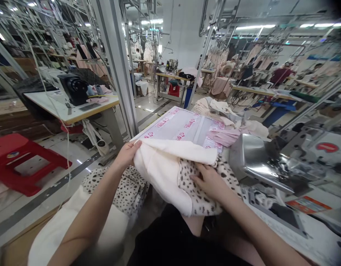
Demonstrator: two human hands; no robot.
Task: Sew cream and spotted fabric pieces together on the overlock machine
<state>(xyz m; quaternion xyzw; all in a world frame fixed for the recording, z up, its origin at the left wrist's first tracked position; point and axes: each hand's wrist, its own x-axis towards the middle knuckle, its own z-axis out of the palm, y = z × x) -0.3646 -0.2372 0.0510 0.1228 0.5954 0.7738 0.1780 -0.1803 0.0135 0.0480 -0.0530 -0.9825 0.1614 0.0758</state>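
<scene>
My left hand (127, 154) pinches the top edge of a soft cream fleece panel (165, 173). Its lower side is joined to a spotted cream-and-black plush fabric (205, 195). My right hand (210, 181) grips that spotted fabric, fingers spread over it, below the cream fold. More of the spotted fabric (117, 190) and a white fabric piece (79, 225) lie across my lap, under my left forearm. A polished metal sewing machine part (255, 159) stands just right of my right hand.
A stack of printed plastic-wrapped packs (181, 127) and pink and cream garments (223, 135) lie ahead on the table. A sewing machine (72, 88) stands on a table to the left, with a red stool (21, 162) below. A co-worker (281, 75) is distant.
</scene>
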